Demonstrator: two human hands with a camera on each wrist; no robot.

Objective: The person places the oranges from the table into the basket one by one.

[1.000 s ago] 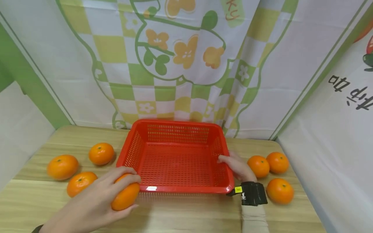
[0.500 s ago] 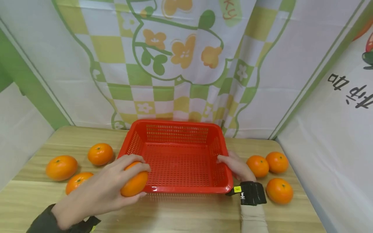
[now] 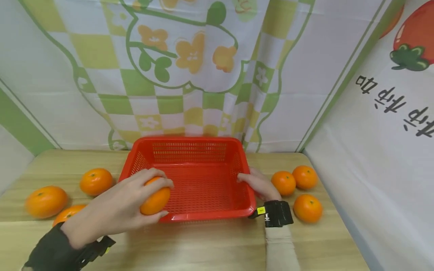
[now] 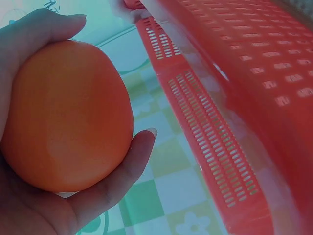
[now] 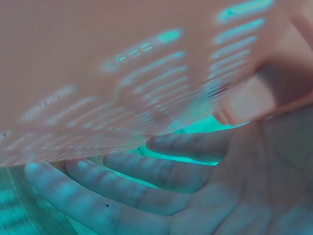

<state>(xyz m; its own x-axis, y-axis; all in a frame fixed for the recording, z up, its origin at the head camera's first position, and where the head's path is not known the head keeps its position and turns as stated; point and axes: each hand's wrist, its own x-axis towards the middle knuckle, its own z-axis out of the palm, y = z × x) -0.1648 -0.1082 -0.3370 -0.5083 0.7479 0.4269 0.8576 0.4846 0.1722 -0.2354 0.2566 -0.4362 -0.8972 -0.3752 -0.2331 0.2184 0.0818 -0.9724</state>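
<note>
My left hand grips an orange with fingers and thumb curled round it. It is held at the near left corner of a red plastic basket, overlapping the rim in the head view. In the left wrist view the orange fills the palm, and the basket's slotted wall stands beside it. My right hand holds the basket's right side, its thumb over the rim and inside. The right wrist view shows its fingers stretched along the outside of the perforated wall.
Three oranges lie on the wooden table at the left, one partly behind my left forearm. Three more, one of them nearest me, lie right of my right wrist. A patterned curtain hangs close behind the basket.
My left hand has carried the orange rightward and up to the basket's near left corner. The right hand keeps its hold on the basket. The head view has shifted to the right.
</note>
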